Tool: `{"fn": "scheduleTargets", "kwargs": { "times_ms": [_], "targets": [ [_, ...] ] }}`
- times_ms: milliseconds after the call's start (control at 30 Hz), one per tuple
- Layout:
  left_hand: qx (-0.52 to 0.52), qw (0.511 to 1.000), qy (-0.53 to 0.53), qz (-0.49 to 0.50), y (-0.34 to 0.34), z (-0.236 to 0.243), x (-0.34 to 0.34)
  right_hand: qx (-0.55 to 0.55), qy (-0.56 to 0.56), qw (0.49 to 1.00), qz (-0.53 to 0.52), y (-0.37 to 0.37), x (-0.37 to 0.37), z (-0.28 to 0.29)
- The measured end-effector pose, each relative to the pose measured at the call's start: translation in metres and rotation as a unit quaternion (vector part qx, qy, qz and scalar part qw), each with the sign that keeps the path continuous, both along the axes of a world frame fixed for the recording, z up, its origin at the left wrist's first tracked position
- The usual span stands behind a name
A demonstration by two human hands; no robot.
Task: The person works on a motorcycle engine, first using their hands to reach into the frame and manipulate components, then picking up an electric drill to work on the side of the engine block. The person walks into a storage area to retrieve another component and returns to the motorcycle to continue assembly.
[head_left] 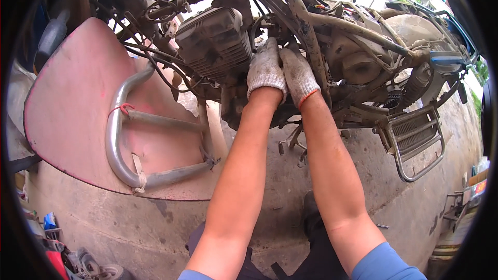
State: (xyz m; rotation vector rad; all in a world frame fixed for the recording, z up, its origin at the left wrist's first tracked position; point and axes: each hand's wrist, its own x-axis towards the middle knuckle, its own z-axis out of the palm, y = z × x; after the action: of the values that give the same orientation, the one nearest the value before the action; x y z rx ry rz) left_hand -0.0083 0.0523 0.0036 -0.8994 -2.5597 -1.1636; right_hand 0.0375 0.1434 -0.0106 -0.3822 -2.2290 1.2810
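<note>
A motorcycle stripped of its covers stands in front of me, with both hands inside its middle. My left hand [266,68], in a dirty white knit glove, reaches up beside the finned engine cylinder [215,39]. Close against it is my right hand [300,75], in a matching glove with an orange cuff edge, just left of a slanting frame tube [309,46]. Both hands' fingers are bent in together below a dark metal part [277,27] with hoses, which looks like a carburetor. The fingertips and whatever they grip are hidden.
A large pink panel [72,93] and a bent metal crash bar [116,140] with red string stand at left. Cables [150,49] hang across the front. A metal footrest frame [415,145] juts out at right. Loose parts [85,264] lie on the concrete floor [129,223] at lower left.
</note>
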Motion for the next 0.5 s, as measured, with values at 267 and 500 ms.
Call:
{"fn": "scheduleTargets", "kwargs": {
  "times_ms": [267,500],
  "targets": [
    [0.136,0.989,0.004,-0.063,-0.001,-0.019,-0.009,0.072,0.009,0.997,0.014,0.007,-0.009,0.001],
    [0.136,0.988,0.046,-0.053,0.009,-0.021,-0.006,0.04,0.101,0.993,0.053,0.025,-0.011,-0.023]
  ]
}}
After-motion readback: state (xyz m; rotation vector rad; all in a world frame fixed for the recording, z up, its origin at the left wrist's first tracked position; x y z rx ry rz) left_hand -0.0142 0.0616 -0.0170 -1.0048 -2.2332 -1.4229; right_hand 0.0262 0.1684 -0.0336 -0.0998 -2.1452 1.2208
